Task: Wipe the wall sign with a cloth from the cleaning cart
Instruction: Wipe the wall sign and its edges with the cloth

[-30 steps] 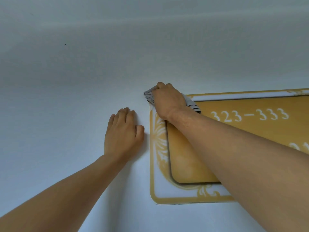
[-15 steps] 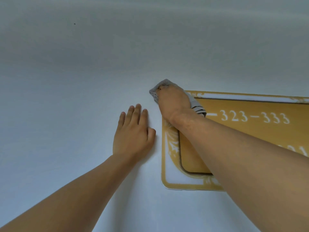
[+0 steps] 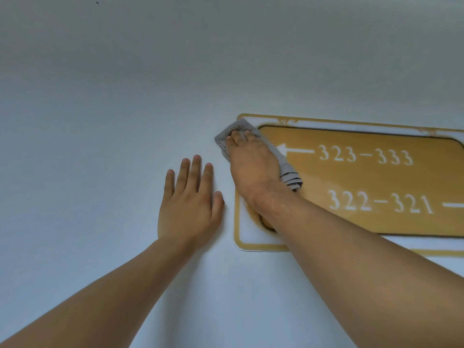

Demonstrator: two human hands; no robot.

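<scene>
A gold and white wall sign [image 3: 376, 182] with the numbers 323-333 and 322-321 hangs on the wall at the right. My right hand [image 3: 251, 162] presses a grey cloth [image 3: 233, 133] flat against the sign's upper left corner, fingers stretched out over it. A striped fold of the cloth sticks out under my wrist. My left hand [image 3: 190, 202] lies flat on the bare wall just left of the sign, fingers spread, holding nothing. My right forearm hides the sign's lower left part.
A plain pale wall [image 3: 113, 121] fills the rest of the view. A tiny dark speck [image 3: 97, 2] sits near the top left.
The view has tilted, so more of the sign shows, including the second number row. My right hand's fingers now lie stretched over the cloth at the corner. My left hand stays on the wall.
</scene>
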